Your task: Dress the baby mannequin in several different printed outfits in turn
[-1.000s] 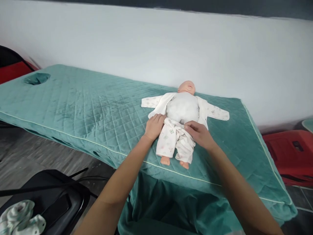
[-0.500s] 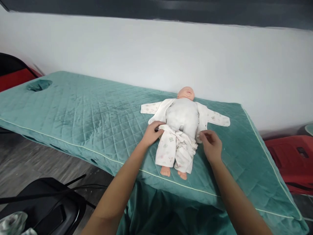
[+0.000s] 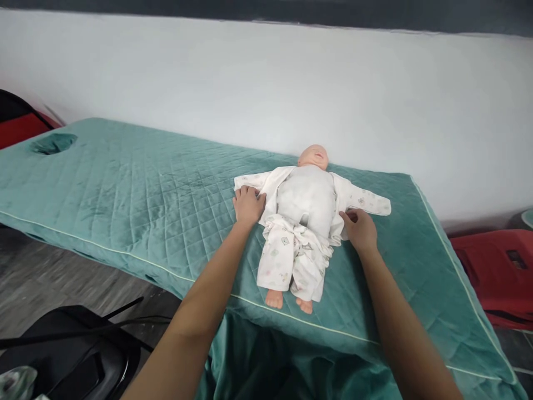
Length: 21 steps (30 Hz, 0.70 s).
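Lying face-up near the right end of the bed [image 3: 125,189], the doll [image 3: 307,200] wears an open shirt [image 3: 270,186] and trousers [image 3: 287,255]. Judged light and limp-limbed; the cloth is soft and thin, best taken by the edges of the front flaps. Left hand [image 3: 248,204] rests flat, fingers spread, on one flap. Right hand [image 3: 360,229] is curled at the other flap — grip not discernible.

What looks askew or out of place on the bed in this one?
On the doll, the top lies open, flaps spread sideways, leaving the grey belly bare. The trousers sit bunched and crooked at the waist. The left hand and right hand rest at the flaps.
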Motion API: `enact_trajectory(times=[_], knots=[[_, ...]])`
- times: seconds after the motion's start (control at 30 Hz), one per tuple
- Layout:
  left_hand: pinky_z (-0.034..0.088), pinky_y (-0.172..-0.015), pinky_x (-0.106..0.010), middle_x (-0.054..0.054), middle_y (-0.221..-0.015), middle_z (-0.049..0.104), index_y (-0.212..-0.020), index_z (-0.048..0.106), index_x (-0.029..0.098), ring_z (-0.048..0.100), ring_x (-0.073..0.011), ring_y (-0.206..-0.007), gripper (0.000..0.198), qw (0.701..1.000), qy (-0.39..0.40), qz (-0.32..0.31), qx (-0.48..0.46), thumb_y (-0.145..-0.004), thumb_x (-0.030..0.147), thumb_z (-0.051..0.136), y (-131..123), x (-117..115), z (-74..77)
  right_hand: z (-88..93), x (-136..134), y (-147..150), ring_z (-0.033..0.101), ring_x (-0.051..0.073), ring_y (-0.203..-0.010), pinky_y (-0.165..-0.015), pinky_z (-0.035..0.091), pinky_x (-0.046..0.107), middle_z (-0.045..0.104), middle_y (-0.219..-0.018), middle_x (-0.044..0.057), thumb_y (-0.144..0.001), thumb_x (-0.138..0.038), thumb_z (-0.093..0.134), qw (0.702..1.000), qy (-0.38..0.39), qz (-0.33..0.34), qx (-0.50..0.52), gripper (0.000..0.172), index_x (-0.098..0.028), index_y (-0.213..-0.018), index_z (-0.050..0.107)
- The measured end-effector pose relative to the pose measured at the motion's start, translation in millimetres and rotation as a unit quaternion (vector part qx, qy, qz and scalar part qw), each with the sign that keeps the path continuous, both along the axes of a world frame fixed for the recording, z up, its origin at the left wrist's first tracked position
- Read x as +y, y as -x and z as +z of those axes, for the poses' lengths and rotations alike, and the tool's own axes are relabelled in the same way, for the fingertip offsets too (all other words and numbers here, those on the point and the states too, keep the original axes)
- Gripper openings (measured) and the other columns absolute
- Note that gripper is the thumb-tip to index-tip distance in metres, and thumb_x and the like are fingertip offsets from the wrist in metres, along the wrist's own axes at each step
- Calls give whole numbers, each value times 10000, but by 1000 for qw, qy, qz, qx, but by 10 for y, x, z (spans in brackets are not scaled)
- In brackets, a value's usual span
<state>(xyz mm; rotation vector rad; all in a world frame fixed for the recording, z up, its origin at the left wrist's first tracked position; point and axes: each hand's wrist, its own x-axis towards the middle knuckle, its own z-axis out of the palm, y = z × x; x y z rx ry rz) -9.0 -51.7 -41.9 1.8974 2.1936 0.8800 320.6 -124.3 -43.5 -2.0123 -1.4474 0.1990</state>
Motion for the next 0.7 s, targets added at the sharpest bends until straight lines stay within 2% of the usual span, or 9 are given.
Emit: enact_trajectory(times=[0.07,0.17,0.27,0.33,0.43,0.53,0.7], knots=[[430,-967,-471,-115,-1154,660,-899,629,223,537,-337,-1180,161,1000,-10,-5,-16,-897,380,595,32,8,-21,-65,-19,-18,571,300,-985,-870,433,436,684,-1000,168,-849,-550,592,998,-39,6,-53,385,-177,-913,663],[461,-850,-371,-55,-927,662,-909,557,226,609,-243,-939,118,989,-39,4,-145,-935,339,530,116,9,-58,-97,-33,-54,541,303,-1001,-917,407,468,669,-985,168,-870,-561,550,995,-53,30,-77,397,-180,-866,661],[455,-766,-302,-15,-848,628,-918,518,222,597,-181,-798,116,959,-86,29,-270,-934,335,538,186,14,-60,-52,-59,-59,549,257,-874,-859,423,423,660,-869,106,-875,-556,527,998,-48,51,-10,383,-201,-780,635],[448,-762,-287,-10,-840,628,-900,519,217,597,-170,-795,127,944,-111,58,-304,-921,334,562,209,14,-38,-6,-87,-58,549,227,-797,-789,434,380,656,-823,72,-872,-554,526,996,-62,23,62,368,-205,-814,627],[441,-748,-282,-5,-813,631,-883,536,212,599,-168,-776,139,940,-124,91,-305,-909,339,584,228,6,0,42,-126,-100,556,205,-751,-731,438,346,664,-821,63,-864,-551,530,984,-105,-44,134,363,-196,-880,609],[434,-732,-282,2,-789,624,-889,556,215,596,-170,-756,139,947,-124,100,-278,-905,349,588,271,-1,14,62,-153,-237,553,189,-696,-680,438,331,658,-807,62,-831,-517,569,975,-121,-94,163,347,-178,-893,606],[420,-702,-290,7,-756,608,-871,581,221,580,-174,-715,138,958,-95,138,-232,-889,355,606,388,-16,26,115,-224,-569,569,202,-711,-720,456,359,665,-814,69,-813,-415,597,969,-132,-173,115,286,-157,-925,649]])
